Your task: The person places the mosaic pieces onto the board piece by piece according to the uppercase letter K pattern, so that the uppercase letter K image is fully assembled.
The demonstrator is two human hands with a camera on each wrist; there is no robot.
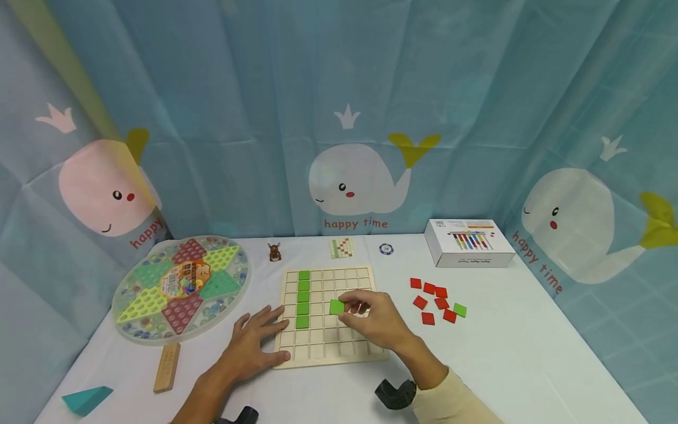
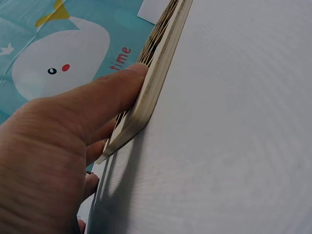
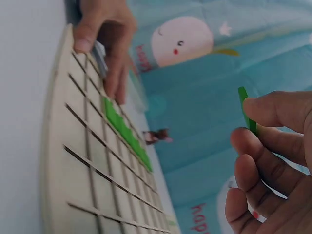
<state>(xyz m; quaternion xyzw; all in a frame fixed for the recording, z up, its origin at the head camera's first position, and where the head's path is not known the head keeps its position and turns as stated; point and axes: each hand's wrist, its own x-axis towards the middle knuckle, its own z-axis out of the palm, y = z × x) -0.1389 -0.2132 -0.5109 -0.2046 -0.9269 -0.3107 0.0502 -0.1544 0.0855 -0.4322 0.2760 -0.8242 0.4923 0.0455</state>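
A wooden grid board (image 1: 316, 351) lies on the white table, with several green tiles (image 1: 302, 308) set in one column near its left side. My left hand (image 1: 253, 344) rests at the board's left edge, fingers spread and thumb at the near left corner; the left wrist view shows the thumb (image 2: 112, 92) against the board's rim. Between thumb and fingertips, my right hand (image 1: 382, 321) pinches a green square tile (image 1: 336, 307). The right wrist view shows this tile (image 3: 247, 111) raised above the grid, seen nearly edge-on.
Several loose red tiles (image 1: 420, 302) and one green tile (image 1: 459, 310) lie right of the board. Behind are a patterned card (image 1: 342, 248), a poker chip (image 1: 386, 249), a small brown figurine (image 1: 274, 252) and a white box (image 1: 468, 244). Left stands a round Chinese checkers board (image 1: 150, 277).
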